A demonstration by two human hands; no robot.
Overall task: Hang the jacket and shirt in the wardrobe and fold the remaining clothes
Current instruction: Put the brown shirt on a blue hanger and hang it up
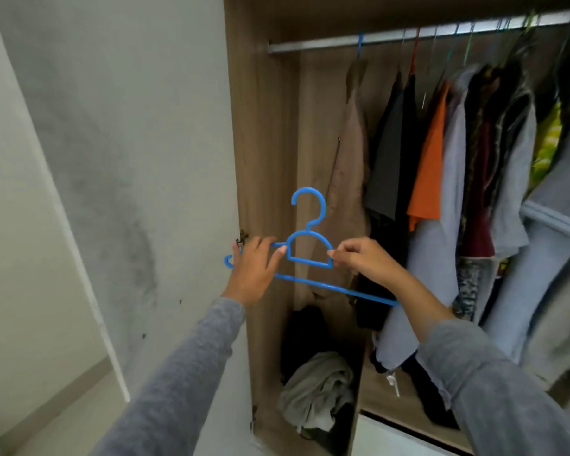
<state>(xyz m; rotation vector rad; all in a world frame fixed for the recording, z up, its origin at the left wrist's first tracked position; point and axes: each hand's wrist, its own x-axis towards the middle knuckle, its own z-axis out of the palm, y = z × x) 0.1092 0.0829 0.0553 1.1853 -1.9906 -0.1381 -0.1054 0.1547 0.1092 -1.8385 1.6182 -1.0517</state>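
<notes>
Nearest, two grey sleeves reach forward from below. The left hand is wrapped around the left shoulder of an empty blue hanger, fingers curled over its upper bar; the right hand pinches the right end of the hanger's small inner arch between thumb and fingertips. The hanger is upright, hook on top, its bottom bar slanting down toward the right wrist. Just beyond the hands stands the open wardrobe. Below the hands, in its bottom, lies a heap of crumpled clothes. Behind the hanger a brown garment hangs on another blue hanger. Above and right of the hands, a metal rail carries a row of hung clothes, black, orange, grey and maroon among them
</notes>
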